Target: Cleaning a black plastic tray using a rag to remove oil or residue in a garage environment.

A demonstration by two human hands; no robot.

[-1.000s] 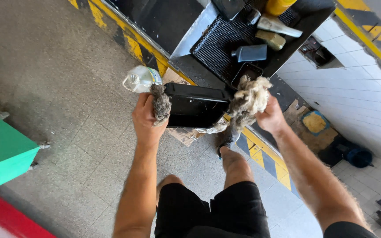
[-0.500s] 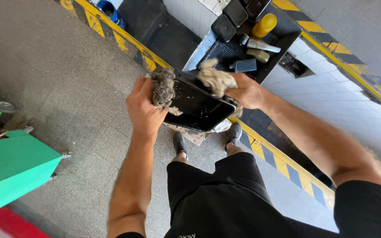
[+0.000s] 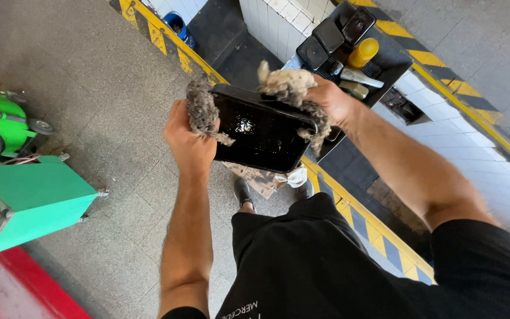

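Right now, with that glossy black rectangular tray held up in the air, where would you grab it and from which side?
Grip the glossy black rectangular tray by its two short ends, coming in from each side, probably through rags. It is wide, flat, tilted and looks wet, so opposed end grips steady it. The left hand already pinches one end through a grey rag; the right hand holds the other with a beige rag.

Two rag wads (image 3: 203,112), one black tray (image 3: 261,131)

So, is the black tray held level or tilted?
Tilted: the black tray slopes, its glossy face turned toward the camera, gripped by the left hand and right hand.
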